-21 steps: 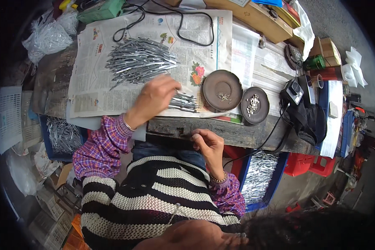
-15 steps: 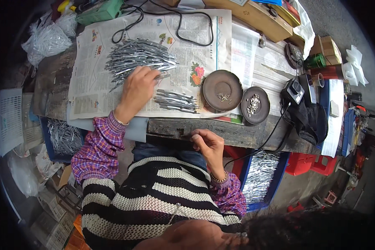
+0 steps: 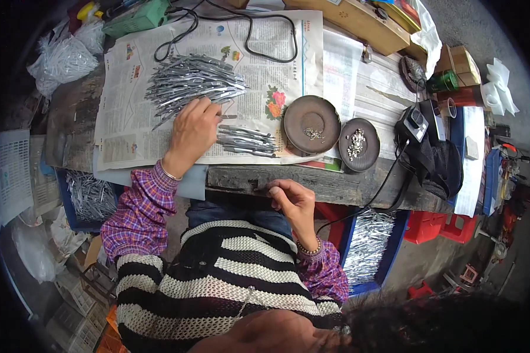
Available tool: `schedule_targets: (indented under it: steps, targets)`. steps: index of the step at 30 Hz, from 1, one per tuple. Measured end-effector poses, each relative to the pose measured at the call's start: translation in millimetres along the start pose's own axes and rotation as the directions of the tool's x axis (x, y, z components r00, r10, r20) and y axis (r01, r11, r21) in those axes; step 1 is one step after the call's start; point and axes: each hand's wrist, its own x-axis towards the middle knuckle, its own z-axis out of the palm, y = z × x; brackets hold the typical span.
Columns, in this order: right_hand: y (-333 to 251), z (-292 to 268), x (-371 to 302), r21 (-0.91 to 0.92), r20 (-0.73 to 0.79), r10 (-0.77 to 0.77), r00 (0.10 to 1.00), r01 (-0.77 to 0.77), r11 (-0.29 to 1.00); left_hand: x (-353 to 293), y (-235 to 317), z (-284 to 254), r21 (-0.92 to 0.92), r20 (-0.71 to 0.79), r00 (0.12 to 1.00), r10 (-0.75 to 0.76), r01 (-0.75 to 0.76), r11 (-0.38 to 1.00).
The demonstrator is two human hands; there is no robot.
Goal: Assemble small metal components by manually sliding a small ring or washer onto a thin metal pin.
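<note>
My left hand (image 3: pixel 192 132) is over the near edge of a loose pile of thin silver metal pieces (image 3: pixel 197 79) on newspaper. Its fingers are curled together, and anything between them is hidden. Just right of that hand, a smaller row of similar metal pieces (image 3: pixel 247 141) lies side by side. My right hand (image 3: pixel 294 203) rests by the bench's front edge, thumb and forefinger pinched. What it holds there, if anything, is too small to make out. Two round brown dishes stand to the right: the larger dish (image 3: pixel 297 112) and the smaller dish (image 3: pixel 368 159) contain tiny metal parts.
Newspaper (image 3: pixel 123 112) covers much of the worn wooden bench (image 3: pixel 347 188). A black cable (image 3: pixel 247 41) loops across its far side. Blue trays (image 3: pixel 388 259) of metal pieces stand below, left and right. A black strapped device (image 3: pixel 415 126) lies on the right, near red stools (image 3: pixel 424 226).
The whole view has shifted slightly. My left hand has drawn a little nearer to me from the pile, fingers still curled. My right hand keeps its pinch at the bench edge.
</note>
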Motion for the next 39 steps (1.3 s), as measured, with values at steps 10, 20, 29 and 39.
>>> schedule_targets:
  steps: [10,20,29,39]
  targets:
    - [-6.3,-6.6,-1.5,0.332,0.086,0.201,0.976,-0.218,0.918,3.6,38.2,-19.3,-0.186,-0.032,0.98,0.195,-0.198,0.962]
    - [21.7,-32.2,-4.0,0.653,0.325,0.257,0.91,-0.413,0.635,-1.0,114.0,-8.6,-0.566,-0.074,0.721,0.689,-0.6,0.566]
    - [2.6,-42.0,-12.5,0.742,0.241,0.242,0.94,-0.339,0.578,43.9,91.5,43.1,-0.22,0.11,0.879,0.464,-0.433,0.874]
    - [6.3,-49.6,-12.9,0.812,0.207,0.251,0.945,-0.31,0.495,35.6,92.1,48.4,-0.32,0.033,0.876,0.481,-0.447,0.835]
